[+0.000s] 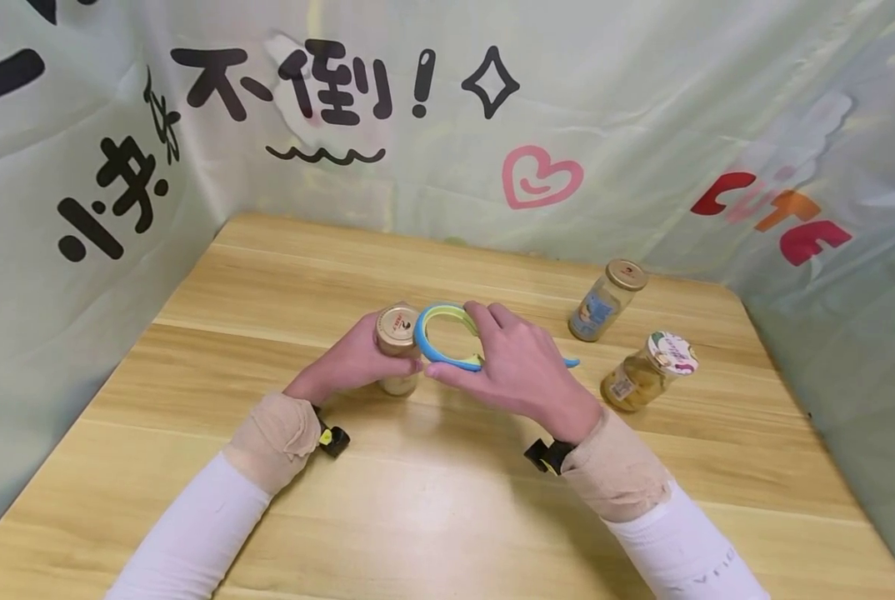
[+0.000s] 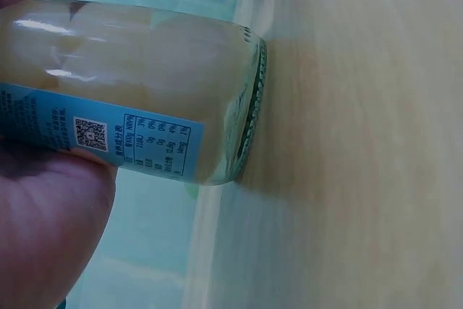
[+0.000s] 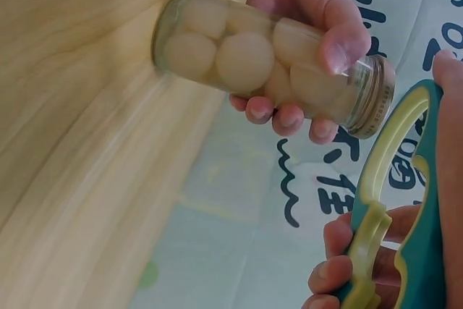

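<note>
- Your left hand (image 1: 352,357) is wrapped round the pale-filled jar (image 3: 239,61), thumb on one side, fingers on the other.
- That jar is in your left hand's grip, gold lid (image 1: 398,323) up and clear of the fingers; base at or very near the tabletop (image 1: 417,508), can't tell if touching.
- Round pale pieces inside; blue label (image 2: 155,139) with QR code facing your left wrist.
- Your right hand (image 1: 522,367) has fingers curled on the blue-and-yellow ring tool (image 1: 421,335), ring toward your left hand, blue tail poking out past the right hand.
- Ring is just beside the lid; contact unclear.
- Right of your right hand and farther off: slim jar (image 1: 596,314), standing, gold-coloured top.
- Right of your right hand, closer to you: squat jar (image 1: 635,382), patterned top, yellowish contents.
- Beyond both hands: printed fabric (image 1: 447,200), black characters, pink heart.
</note>
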{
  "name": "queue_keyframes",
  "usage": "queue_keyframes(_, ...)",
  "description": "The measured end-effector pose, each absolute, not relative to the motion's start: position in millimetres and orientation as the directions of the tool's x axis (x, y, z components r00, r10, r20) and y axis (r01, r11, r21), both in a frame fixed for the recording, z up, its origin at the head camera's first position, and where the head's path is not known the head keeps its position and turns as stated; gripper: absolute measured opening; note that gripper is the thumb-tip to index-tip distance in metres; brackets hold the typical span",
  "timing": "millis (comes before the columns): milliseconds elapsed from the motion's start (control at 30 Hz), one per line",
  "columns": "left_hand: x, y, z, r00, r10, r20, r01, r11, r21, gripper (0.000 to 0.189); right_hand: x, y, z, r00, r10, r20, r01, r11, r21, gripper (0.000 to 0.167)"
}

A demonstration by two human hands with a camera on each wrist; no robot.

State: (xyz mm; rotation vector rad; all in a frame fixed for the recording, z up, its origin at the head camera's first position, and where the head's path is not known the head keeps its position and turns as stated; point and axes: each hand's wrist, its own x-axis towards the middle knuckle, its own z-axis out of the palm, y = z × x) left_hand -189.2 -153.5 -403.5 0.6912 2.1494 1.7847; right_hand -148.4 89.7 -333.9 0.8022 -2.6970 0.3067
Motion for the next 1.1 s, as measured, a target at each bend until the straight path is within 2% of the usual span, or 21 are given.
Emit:
queue_keyframes(100, -189.2, -153.9, -404.2, -0.847, 0.521, 0.107, 0.192, 0.111, 0.975, 0.041, -150.1, 85.1, -333.5, -0.791, -0.496, 0.358, -0.566, 0.815, -0.122, 0.113)
queue_keyframes(333, -188.9, -152.3, -403.9, -0.834, 0.533, 0.145, 0.230, 0.096, 0.968, 0.036, -152.7, 75.3, -333.6, -0.799, -0.496, 0.339, -0.559, 0.821, -0.117, 0.088)
queue_keyframes(567, -186.9, -150.8, -403.6, -0.831, 0.536, 0.151, 0.241, 0.101, 0.965, 0.035, -154.2, 64.9, -333.7, -0.787, -0.516, 0.337, -0.570, 0.818, -0.079, 0.089)
queue_keyframes(1100, -187.1, -159.2, -407.2, -0.843, 0.501, 0.193, 0.281, 0.106, 0.954, 0.074, -163.0, 39.8, -328.6, -0.721, -0.571, 0.394, -0.612, 0.791, 0.027, 0.080)
